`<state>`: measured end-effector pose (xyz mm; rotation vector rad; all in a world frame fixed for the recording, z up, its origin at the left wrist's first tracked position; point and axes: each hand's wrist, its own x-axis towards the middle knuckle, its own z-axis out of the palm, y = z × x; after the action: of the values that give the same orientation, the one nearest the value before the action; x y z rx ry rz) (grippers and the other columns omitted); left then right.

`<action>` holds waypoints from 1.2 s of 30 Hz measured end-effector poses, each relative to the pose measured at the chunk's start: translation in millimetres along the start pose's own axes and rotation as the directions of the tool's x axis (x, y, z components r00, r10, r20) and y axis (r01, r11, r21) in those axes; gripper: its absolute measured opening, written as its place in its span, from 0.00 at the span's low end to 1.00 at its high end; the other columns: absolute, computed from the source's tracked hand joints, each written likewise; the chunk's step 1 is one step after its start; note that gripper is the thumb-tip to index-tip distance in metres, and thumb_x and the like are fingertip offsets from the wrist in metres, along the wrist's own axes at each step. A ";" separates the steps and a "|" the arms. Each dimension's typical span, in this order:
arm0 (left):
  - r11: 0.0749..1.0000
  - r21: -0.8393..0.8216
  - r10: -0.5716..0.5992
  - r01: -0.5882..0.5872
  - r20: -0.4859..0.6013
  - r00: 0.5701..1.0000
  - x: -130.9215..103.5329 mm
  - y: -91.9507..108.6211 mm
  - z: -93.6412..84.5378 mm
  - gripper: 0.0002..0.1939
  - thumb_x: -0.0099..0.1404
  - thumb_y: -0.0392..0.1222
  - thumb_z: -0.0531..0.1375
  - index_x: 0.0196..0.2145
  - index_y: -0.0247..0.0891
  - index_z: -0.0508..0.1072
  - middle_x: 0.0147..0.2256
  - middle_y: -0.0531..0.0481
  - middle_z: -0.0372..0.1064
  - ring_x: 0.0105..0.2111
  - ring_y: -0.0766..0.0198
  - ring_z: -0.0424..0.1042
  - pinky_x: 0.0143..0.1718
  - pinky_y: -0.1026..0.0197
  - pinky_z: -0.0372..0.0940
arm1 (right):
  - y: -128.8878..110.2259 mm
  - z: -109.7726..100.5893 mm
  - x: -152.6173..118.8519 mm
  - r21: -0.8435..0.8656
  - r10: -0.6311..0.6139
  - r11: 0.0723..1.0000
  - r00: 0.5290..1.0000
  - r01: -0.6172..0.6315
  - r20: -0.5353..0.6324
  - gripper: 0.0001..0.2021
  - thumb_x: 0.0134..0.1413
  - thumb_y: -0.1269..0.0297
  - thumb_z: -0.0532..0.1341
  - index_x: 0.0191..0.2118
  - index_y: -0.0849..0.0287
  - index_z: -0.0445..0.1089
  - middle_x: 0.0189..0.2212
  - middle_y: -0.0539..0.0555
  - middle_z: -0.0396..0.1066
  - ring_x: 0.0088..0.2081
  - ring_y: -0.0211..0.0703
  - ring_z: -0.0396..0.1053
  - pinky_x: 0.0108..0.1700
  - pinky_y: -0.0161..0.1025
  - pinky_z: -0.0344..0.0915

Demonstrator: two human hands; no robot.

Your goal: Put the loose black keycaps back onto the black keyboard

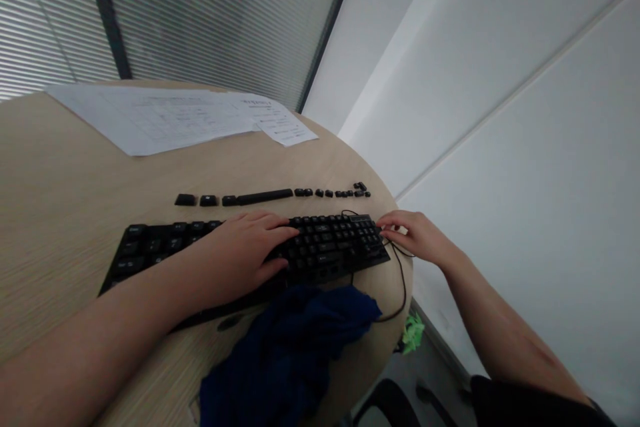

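Observation:
A black keyboard (325,240) lies on the wooden table, with some of its near-side keys off. My left hand (250,247) rests over its middle, fingers spread and nothing held. At the keyboard's right end is my right hand (413,233), its thumb and fingertips pressed close together near the edge; whatever is between them is too small to tell. Beyond the keyboard, loose black keycaps (209,201) form a row, with the long space bar (265,196) among them. A dark blue cloth (295,347) lies crumpled in front of the keyboard.
Printed paper sheets (175,117) lie at the table's far side. A black cable (403,287) curves along the right edge of the table (75,173). White wall stands to the right, window blinds behind. A green object (413,333) and a chair are below.

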<state>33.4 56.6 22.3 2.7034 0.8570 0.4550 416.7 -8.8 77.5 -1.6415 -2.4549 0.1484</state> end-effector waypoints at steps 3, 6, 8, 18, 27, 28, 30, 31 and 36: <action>1.000 0.014 -0.004 0.004 -0.020 1.000 0.5 -0.7 2.5 0.24 0.65 0.48 0.58 0.58 0.44 0.75 0.60 0.42 0.70 0.60 0.45 0.68 0.65 0.41 0.58 | -0.8 10.4 -15.7 0.001 0.002 1.000 1.000 -0.002 0.030 0.12 0.68 0.57 0.59 0.48 0.56 0.76 0.44 0.55 0.77 0.37 0.37 0.74 0.41 0.34 0.71; 1.000 0.027 -0.015 0.015 -0.009 1.000 0.8 0.2 1.9 0.24 0.65 0.49 0.58 0.58 0.44 0.75 0.60 0.42 0.70 0.60 0.45 0.68 0.65 0.40 0.58 | 2.3 21.0 -19.5 0.002 0.011 1.000 0.999 -0.011 0.053 0.11 0.68 0.58 0.59 0.48 0.55 0.76 0.42 0.55 0.77 0.37 0.37 0.74 0.41 0.33 0.70; 0.999 0.033 -0.018 0.018 0.003 1.000 0.9 1.1 0.5 0.25 0.66 0.49 0.58 0.58 0.43 0.75 0.60 0.42 0.70 0.60 0.45 0.68 0.65 0.41 0.58 | 3.8 26.8 -19.6 0.007 0.019 1.000 0.998 -0.020 0.056 0.11 0.68 0.59 0.59 0.48 0.55 0.77 0.42 0.54 0.77 0.37 0.37 0.75 0.41 0.33 0.70; 0.998 0.054 -0.016 0.016 -0.004 1.000 0.6 3.0 -0.5 0.25 0.66 0.50 0.58 0.58 0.43 0.74 0.61 0.42 0.70 0.60 0.45 0.68 0.65 0.40 0.59 | 7.4 39.3 -21.6 -0.020 -0.008 1.000 1.000 0.008 0.026 0.10 0.67 0.60 0.60 0.48 0.54 0.77 0.45 0.54 0.78 0.42 0.39 0.77 0.45 0.35 0.72; 1.000 0.020 -0.006 0.007 -0.036 0.999 0.3 1.6 2.0 0.24 0.66 0.51 0.56 0.57 0.44 0.75 0.62 0.43 0.69 0.61 0.46 0.67 0.66 0.41 0.58 | 4.3 41.7 -23.0 -0.144 -0.053 0.988 0.998 0.054 0.016 0.11 0.68 0.61 0.59 0.47 0.53 0.79 0.45 0.55 0.78 0.46 0.41 0.77 0.48 0.38 0.74; 1.000 0.024 -0.009 0.009 -0.029 1.000 0.4 1.6 2.0 0.24 0.66 0.50 0.56 0.57 0.43 0.75 0.62 0.43 0.69 0.61 0.46 0.67 0.66 0.41 0.58 | 4.4 42.0 -22.8 -0.153 -0.058 0.986 0.998 0.060 0.018 0.12 0.68 0.61 0.59 0.47 0.53 0.79 0.45 0.55 0.78 0.46 0.41 0.77 0.47 0.38 0.74; 0.999 0.042 -0.013 0.013 -0.006 1.000 0.7 2.0 1.5 0.25 0.66 0.50 0.57 0.58 0.43 0.75 0.62 0.43 0.68 0.61 0.46 0.67 0.66 0.41 0.58 | 5.1 42.9 -22.8 -0.159 -0.079 0.984 0.997 0.079 0.008 0.12 0.68 0.61 0.58 0.47 0.53 0.80 0.45 0.54 0.78 0.46 0.41 0.76 0.47 0.38 0.74; 0.998 0.055 -0.014 0.014 0.004 1.000 0.9 2.3 1.2 0.25 0.66 0.50 0.57 0.58 0.44 0.74 0.62 0.43 0.68 0.61 0.46 0.67 0.66 0.41 0.58 | 5.6 43.4 -23.0 -0.161 -0.093 0.983 0.996 0.091 -0.001 0.12 0.68 0.61 0.58 0.46 0.52 0.80 0.45 0.54 0.78 0.47 0.41 0.76 0.48 0.39 0.74; 0.996 0.093 -0.020 0.018 0.020 1.000 1.3 3.8 -0.2 0.26 0.66 0.51 0.57 0.59 0.44 0.74 0.63 0.42 0.68 0.61 0.46 0.67 0.65 0.41 0.58 | 5.5 44.6 -24.5 -0.178 -0.099 0.980 0.995 0.092 -0.030 0.12 0.68 0.61 0.59 0.44 0.52 0.81 0.45 0.54 0.78 0.47 0.43 0.75 0.48 0.40 0.74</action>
<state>36.3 54.4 24.0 2.7763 0.9190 0.3915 421.5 -28.5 30.4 -1.5705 -2.5754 -0.1169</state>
